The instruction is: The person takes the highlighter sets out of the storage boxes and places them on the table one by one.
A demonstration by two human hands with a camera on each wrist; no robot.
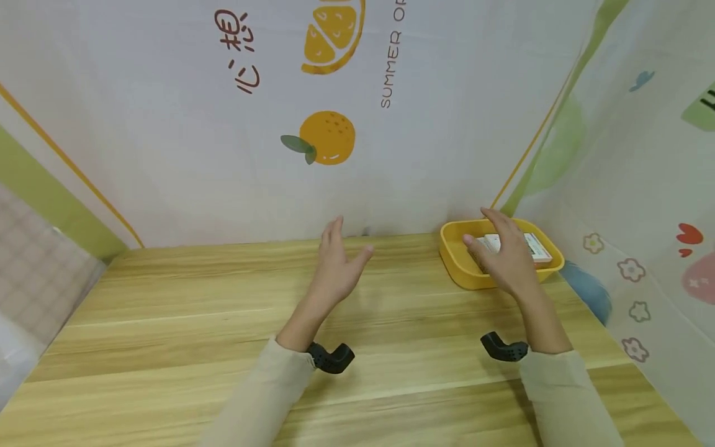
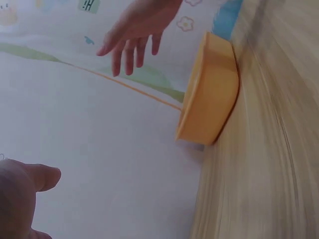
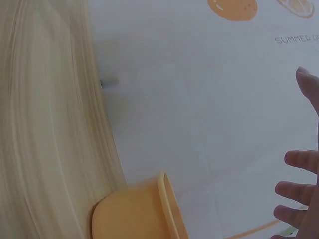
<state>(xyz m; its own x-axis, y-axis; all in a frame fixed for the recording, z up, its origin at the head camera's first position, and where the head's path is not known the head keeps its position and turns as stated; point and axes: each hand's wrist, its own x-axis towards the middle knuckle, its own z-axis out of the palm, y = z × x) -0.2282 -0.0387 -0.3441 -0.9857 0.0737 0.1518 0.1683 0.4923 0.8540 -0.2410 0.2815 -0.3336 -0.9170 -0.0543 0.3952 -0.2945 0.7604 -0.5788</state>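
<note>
A yellow bin stands at the back right of the wooden table, with white boxes lying in it. My right hand is held above the bin with fingers apart and nothing in its grasp; in the head view it covers part of the boxes. Over the table's middle, left of the bin, hovers my left hand, thumb spread away from the fingers and holding nothing. From the left wrist, the right hand appears higher than the bin and apart from it.
The wooden table meets a white curtain printed with oranges at its back edge. Another printed cloth hangs along the right side. A blue object sits beyond the table's right edge, beside the bin. Black cameras are strapped to both wrists.
</note>
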